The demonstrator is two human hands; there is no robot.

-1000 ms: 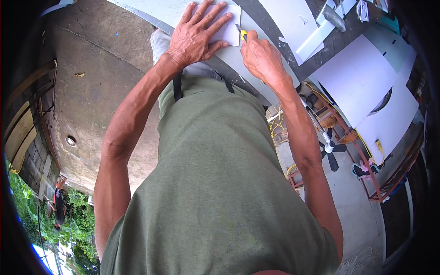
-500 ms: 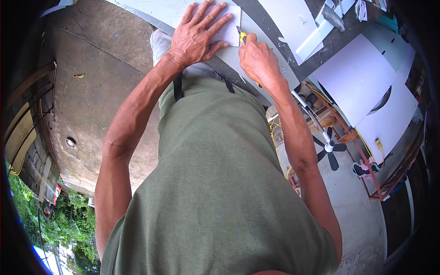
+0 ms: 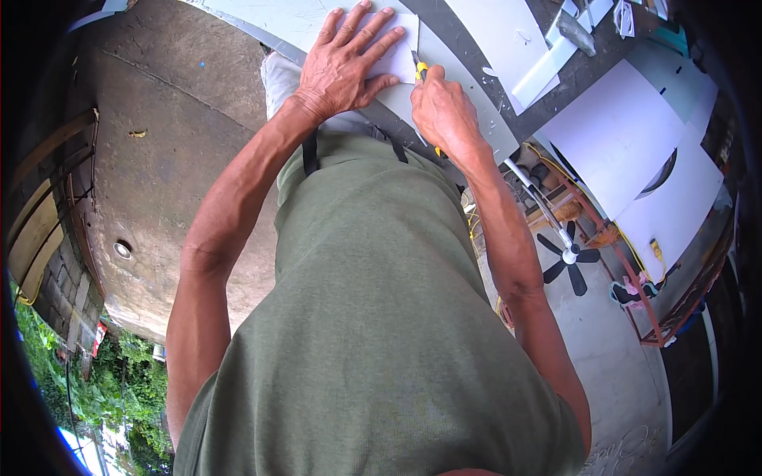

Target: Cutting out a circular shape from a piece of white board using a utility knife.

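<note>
My left hand (image 3: pixel 343 73) lies flat with spread fingers on a small white rectangular sheet (image 3: pixel 400 59), which rests on a larger pale board (image 3: pixel 488 119) on a dark work surface (image 3: pixel 534 105). My right hand (image 3: pixel 440 115) is closed around a yellow-and-black utility knife (image 3: pixel 421 70); its blade sits at the right edge of the small sheet, just right of my left thumb. The knife's yellow butt shows below my fingers.
Up and right lie white offcuts (image 3: pixel 488 28), a long white strip (image 3: pixel 540 71) and a grey block (image 3: pixel 579 36). At right, large white sheets (image 3: pixel 611 151) rest near a red metal frame (image 3: pixel 651 325), with a ceiling-fan-like black five-bladed object (image 3: pixel 570 255) below.
My right hand and the knife have slid slightly down and left, toward my body, along the small sheet's edge. My left hand has shifted slightly, still spread on the sheet.
</note>
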